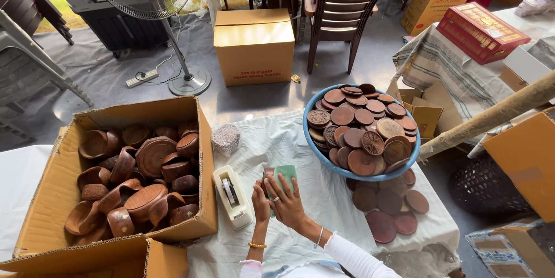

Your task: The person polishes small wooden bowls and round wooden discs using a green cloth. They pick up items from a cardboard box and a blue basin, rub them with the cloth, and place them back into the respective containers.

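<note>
Clasping a small brown wooden piece wrapped in green paper (pixel 281 175), the right hand (pixel 287 201) lies over it while the left hand (pixel 261 200) pinches its left edge, above the white-clothed counter (pixel 306 197), just beside the cream tape dispenser (pixel 232 196).

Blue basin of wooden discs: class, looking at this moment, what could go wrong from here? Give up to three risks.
1. The blue basin is heaped with wooden discs; some could slide off.
2. Loose discs lie near the table's right edge and might fall.
3. The left hand and right hand hold a green-wrapped piece beside the tape dispenser, whose cutter could nick a finger.
</note>
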